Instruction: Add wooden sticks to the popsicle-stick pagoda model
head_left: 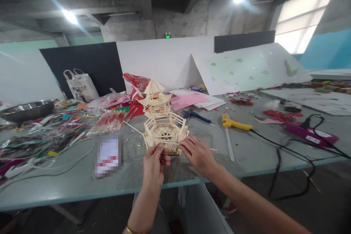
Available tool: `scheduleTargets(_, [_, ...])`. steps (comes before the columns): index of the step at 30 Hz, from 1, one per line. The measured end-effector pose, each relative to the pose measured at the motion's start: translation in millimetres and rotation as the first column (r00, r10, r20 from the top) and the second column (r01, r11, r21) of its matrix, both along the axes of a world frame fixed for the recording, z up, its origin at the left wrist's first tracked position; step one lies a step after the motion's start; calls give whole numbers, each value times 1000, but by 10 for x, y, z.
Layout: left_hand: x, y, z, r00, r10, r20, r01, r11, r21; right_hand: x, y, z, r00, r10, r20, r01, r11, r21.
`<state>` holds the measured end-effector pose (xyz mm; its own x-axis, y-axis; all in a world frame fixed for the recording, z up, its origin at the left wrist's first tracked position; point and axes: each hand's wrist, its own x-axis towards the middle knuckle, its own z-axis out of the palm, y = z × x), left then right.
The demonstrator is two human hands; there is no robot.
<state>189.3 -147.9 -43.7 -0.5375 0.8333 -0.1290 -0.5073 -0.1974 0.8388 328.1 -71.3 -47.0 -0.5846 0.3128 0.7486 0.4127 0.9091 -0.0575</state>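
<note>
A pagoda-like model of pale wooden sticks (157, 111) stands upright near the table's front edge, with a pointed roof and a wide, railed lower tier. My left hand (156, 159) is at the front left of that tier, thumb and fingertips pinched together. My right hand (197, 153) touches the tier's front right corner, its fingers closed. Between the two hands runs the lower front railing; what the fingertips hold is too small to make out. A thin stick sticks out to the left of the model.
Right of the model lie a yellow glue gun (237, 123) with a black cord, a blue tool (199, 115) and a clear stick (229, 144). Packaged sticks (108, 121), plastic clutter and a metal bowl (27, 109) are on the left. The table edge (109, 193) is close.
</note>
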Motion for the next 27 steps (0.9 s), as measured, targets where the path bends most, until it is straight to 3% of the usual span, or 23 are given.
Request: scheduleTargets(27, [30,27,9,999,23,30,-24,999,48,7,35,34,1000,-17,19,17,1000,19])
